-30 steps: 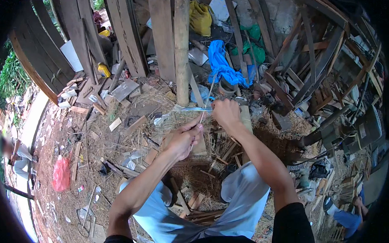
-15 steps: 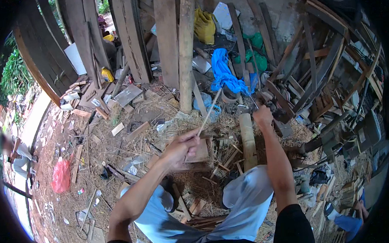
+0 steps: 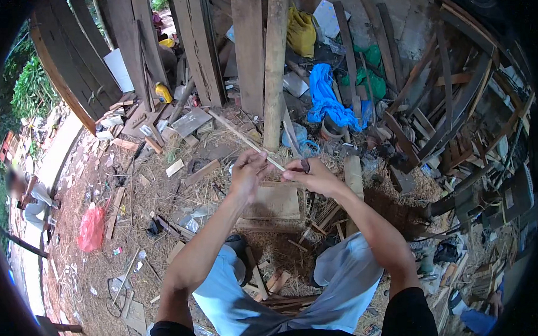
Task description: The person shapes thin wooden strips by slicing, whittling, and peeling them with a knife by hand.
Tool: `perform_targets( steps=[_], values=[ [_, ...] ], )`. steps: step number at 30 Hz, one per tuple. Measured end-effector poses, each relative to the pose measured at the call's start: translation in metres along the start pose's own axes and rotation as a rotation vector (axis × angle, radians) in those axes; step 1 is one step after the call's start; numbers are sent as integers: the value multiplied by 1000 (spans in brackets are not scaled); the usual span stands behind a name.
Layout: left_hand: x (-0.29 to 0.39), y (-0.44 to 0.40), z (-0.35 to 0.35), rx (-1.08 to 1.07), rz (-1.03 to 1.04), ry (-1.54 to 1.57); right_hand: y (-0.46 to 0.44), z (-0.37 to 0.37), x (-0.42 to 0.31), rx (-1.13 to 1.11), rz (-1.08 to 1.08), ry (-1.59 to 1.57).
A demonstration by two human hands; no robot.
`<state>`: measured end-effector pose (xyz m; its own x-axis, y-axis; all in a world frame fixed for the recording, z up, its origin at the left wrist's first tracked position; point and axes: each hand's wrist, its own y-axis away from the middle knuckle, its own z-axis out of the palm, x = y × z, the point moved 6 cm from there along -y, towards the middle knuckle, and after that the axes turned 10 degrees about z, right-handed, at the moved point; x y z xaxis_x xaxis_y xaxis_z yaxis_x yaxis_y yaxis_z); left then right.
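Swung leftward since half a second ago, the stick (image 3: 237, 131) slants over the ground (image 3: 141, 199). My left hand (image 3: 248, 173) pinches it partway along; my right hand (image 3: 315, 177) pinches its near end.

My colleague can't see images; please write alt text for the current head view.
A person's left hand and right hand hold a thin stick near a wooden board on littered ground. Beyond, blue plastic lies right of a wooden pole.
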<state>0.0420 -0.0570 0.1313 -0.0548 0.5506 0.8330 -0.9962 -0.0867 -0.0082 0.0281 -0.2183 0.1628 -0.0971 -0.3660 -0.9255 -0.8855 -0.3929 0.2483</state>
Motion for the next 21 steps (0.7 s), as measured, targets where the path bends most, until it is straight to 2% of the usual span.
perform_targets(
  steps=[2, 3, 4, 5, 7, 8, 10, 11, 13, 14, 16, 18, 20, 21],
  values=[
    [5, -2, -6, 9, 32, 6, -15, -2, 13, 33, -196, 12],
    [6, 1, -4, -84, -66, -171, -15, -4, 14, 36, -193, 10],
    [5, 5, 0, -176, -165, -347, -15, -10, 16, 135, -177, 123],
    [6, 10, 3, -178, -168, -345, -14, -16, 17, 232, -160, 236],
    [30, 23, 24, -338, 79, -1269, -9, -21, 14, 254, -121, 267],
    [31, 25, 28, -340, 77, -1264, -7, -24, 14, 272, -84, 296],
    [69, 44, 62, -382, 1021, -1309, -6, -29, 14, 266, -100, 336],
    [65, 40, 58, -382, 1018, -1311, -5, -29, 13, 260, -120, 373],
    [57, 35, 50, -379, 1207, -1492, 0, -30, 2, 254, -132, 361],
    [56, 33, 42, -379, 1208, -1490, 2, -31, -1, 251, -143, 351],
    [7, 18, 14, -726, -68, -1039, 5, -33, -6, 283, -220, 378],
    [11, 25, 23, -695, -62, -979, 7, -34, -11, 315, -294, 402],
    [10, 27, 28, -664, -64, -924, 14, -40, -17, 481, -331, 283],
    [6, 28, 29, -649, -103, -786, 13, -39, -17, 480, -328, 281]
  ],
)
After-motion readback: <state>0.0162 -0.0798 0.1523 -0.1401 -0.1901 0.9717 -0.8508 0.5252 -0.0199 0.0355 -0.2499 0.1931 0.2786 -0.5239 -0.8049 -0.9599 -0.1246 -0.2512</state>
